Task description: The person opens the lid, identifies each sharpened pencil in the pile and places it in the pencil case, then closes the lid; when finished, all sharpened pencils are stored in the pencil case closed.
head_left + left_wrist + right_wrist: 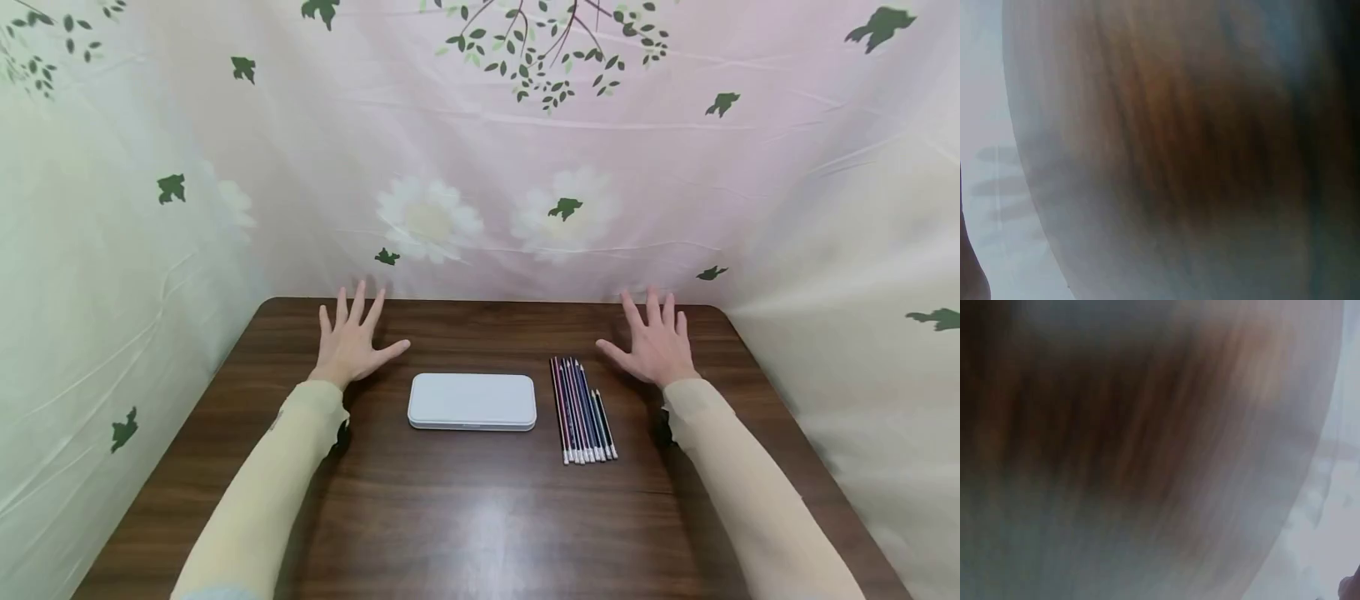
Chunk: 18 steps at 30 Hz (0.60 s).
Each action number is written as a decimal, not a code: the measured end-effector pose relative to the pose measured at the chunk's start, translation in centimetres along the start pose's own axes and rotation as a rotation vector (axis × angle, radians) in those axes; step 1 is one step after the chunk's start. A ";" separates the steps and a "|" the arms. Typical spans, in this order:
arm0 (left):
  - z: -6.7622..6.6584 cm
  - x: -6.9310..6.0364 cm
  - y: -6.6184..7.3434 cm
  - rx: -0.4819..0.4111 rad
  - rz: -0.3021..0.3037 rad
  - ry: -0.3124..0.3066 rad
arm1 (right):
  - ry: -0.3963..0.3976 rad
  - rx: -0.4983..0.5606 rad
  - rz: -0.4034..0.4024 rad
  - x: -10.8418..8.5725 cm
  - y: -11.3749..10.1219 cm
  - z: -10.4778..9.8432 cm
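In the head view my left hand (349,346) is spread with straight fingers toward the table's far edge, holding nothing. My right hand (657,350) mirrors it on the other side, fingers splayed and palm down. Between the hands lies a closed white flat case (472,400), nearer the left hand. Several dark pencils (576,408) with pale eraser ends lie side by side right of the case, nearest the right hand; two at the right are shorter. Both wrist views are blurred and show mostly wood, with a sliver of the left hand (969,269) and the right hand (1350,587).
The brown wooden table (420,517) has rounded far corners. A pale curtain (495,150) printed with leaves, flowers and bird shapes hangs behind it and along both sides. Light glares off the table's near middle.
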<state>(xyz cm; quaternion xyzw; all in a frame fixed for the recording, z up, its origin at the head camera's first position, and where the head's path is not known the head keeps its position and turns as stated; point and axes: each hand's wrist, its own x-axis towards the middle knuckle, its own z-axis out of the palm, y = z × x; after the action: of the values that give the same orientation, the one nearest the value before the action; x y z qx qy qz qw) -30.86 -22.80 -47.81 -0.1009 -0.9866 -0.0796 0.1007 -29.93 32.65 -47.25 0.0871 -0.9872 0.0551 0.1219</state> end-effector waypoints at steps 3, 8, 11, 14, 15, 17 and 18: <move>0.0 -0.3 0.1 -0.043 0.016 -0.007 | -0.019 0.023 -0.066 -0.4 -1.3 -0.1; -0.5 -1.4 1.3 -0.124 0.083 -0.046 | -0.056 0.068 -0.203 -1.3 -4.4 -0.7; -0.8 -2.1 2.3 -0.175 0.127 -0.072 | -0.062 0.089 -0.291 -2.1 -6.2 -1.1; -1.0 -3.0 3.0 -0.224 0.178 -0.092 | -0.086 0.097 -0.382 -3.0 -8.2 -1.3; -1.1 -3.3 3.2 -0.247 0.194 -0.102 | -0.099 0.101 -0.414 -3.2 -8.9 -1.4; -1.4 -4.0 3.6 -0.278 0.231 -0.121 | -0.119 0.106 -0.472 -3.8 -10.4 -1.4; -1.5 -4.3 3.8 -0.297 0.253 -0.135 | -0.132 0.110 -0.496 -4.0 -11.1 -1.5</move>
<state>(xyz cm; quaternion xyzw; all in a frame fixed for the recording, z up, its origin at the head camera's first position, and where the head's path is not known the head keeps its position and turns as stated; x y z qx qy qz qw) -25.66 -20.18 -46.79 -0.2430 -0.9480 -0.2037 0.0275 -23.70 22.59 -45.84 0.3365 -0.9369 0.0712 0.0620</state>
